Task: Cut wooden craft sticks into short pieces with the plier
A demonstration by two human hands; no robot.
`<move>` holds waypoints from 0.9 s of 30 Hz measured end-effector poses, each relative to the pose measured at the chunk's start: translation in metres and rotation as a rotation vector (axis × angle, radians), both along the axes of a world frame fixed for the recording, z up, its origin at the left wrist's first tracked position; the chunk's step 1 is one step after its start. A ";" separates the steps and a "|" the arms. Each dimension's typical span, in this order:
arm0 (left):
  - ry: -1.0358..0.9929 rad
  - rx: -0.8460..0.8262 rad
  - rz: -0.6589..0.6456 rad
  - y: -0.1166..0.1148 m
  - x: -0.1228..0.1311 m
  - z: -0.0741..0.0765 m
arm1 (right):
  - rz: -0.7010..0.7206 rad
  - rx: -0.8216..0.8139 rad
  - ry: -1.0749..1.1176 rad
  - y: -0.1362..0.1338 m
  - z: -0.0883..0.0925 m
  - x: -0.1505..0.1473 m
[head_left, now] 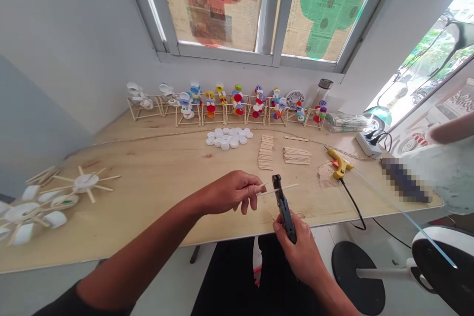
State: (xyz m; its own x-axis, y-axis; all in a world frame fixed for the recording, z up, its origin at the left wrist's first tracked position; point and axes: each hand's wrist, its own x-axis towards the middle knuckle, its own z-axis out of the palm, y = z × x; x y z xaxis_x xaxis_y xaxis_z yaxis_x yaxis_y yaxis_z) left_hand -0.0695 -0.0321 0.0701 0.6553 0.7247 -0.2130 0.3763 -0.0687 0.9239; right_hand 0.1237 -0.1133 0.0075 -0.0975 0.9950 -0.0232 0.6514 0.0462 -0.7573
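Note:
My left hand [244,192] is closed, pinching thin wooden sticks [291,186] between thumb and fingertips. One of these sticks runs rightward, level, across the head of the black pliers [283,207]. My right hand [301,247] is wrapped around the handles of the pliers, with their head pointing away from me. Whether the jaws touch the stick I cannot tell. Both hands are above the table's front edge. Beyond them lie a stack of short wooden sticks [265,153] and a second bundle of sticks [296,155].
White bottle caps [227,137] are grouped mid-table. Small stick frames with coloured caps [237,103] line the wall. A yellow glue gun [339,163] with its cord lies right, near a power strip [368,144]. Stick-and-cap wheels [86,182] lie left. A fan [295,99] stands behind.

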 end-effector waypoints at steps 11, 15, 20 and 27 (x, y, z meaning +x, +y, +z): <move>-0.580 -0.331 0.422 -0.026 0.015 -0.027 | 0.012 -0.016 0.107 0.002 0.001 -0.001; -0.615 -0.341 0.461 -0.032 0.029 -0.033 | 0.026 -0.051 0.143 0.002 0.001 -0.002; -0.412 -0.113 0.441 -0.032 0.038 -0.033 | 0.041 -0.043 0.166 0.003 0.001 -0.003; -0.153 0.318 0.428 -0.027 0.037 -0.029 | 0.059 -0.010 0.162 0.009 0.002 -0.002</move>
State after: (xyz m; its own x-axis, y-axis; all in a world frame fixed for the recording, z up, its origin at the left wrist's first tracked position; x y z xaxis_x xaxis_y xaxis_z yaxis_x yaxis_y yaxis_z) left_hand -0.0325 -0.0587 0.0411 0.2941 0.9463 0.1345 0.2953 -0.2238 0.9288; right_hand 0.1217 -0.1047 0.0093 -0.1595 0.9871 -0.0126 0.5169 0.0726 -0.8530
